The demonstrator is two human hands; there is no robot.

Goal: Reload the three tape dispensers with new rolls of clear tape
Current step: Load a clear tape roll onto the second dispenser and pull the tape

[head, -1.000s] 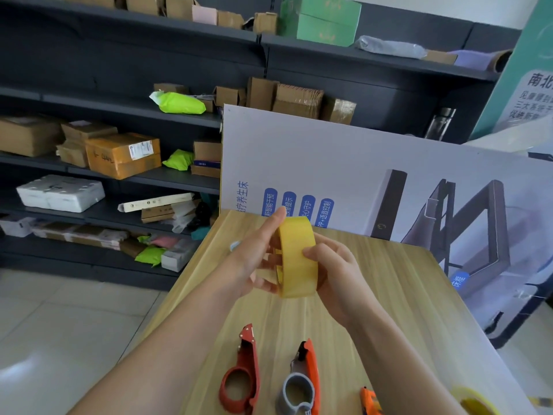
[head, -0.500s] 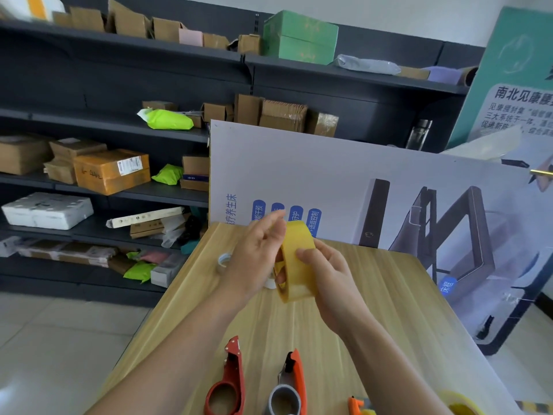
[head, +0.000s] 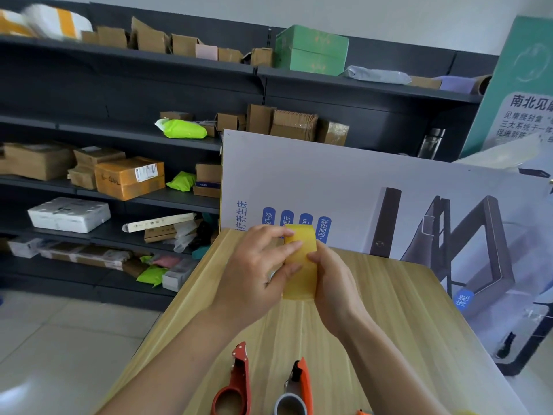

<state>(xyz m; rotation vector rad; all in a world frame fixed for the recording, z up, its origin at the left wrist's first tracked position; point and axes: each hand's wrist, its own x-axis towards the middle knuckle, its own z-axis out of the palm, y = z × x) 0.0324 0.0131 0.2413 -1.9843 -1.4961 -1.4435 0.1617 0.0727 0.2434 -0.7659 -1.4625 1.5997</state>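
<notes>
Both hands were up over the middle of the wooden tabletop, holding one yellowish tape roll edge-on between them. The left hand had its fingers curled over the roll from 9 o'clock, and the right hand pinched it from 3 o'clock. Down at 6 o'clock lay a red dispenser, and just beside it an orange and grey dispenser, both flat on the tabletop.

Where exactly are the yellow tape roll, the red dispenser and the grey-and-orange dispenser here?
yellow tape roll [head: 300,265]: head view, on its outer band between both hands.
red dispenser [head: 239,381]: head view, on its upright body above the ring.
grey-and-orange dispenser [head: 304,384]: head view, on its orange side plate.
</notes>
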